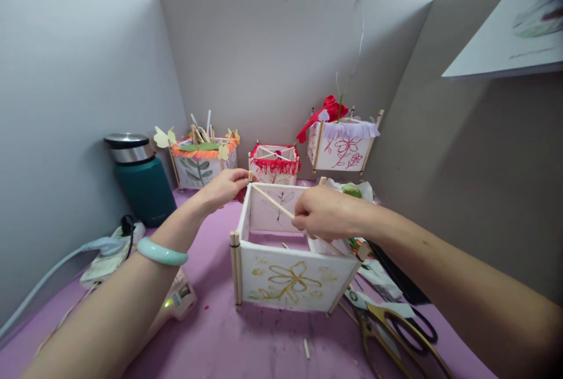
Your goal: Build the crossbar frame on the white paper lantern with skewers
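A box-shaped lantern (290, 300) with white painted panels and stick corner posts stands before me on the purple tabletop. Yellow flowers decorate its near side. At the far left corner, my left hand (225, 186) is closed round the post; its fingertips are partly hidden. My right hand (323, 212) is closed over the open top, gripping a thin wooden stick (271, 199). That stick lies diagonally from the far left corner towards the near right one, its middle covered by my hand.
Behind stand an orange-fringed lantern (200, 175), a red-fringed one (275, 168) and a lilac-fringed one (345, 150). A teal bottle (145, 191), power strip (105, 256) and glue gun (180, 297) are left. Gold-handled scissors (373, 332) lie right. Grey partitions (281, 62) enclose the table.
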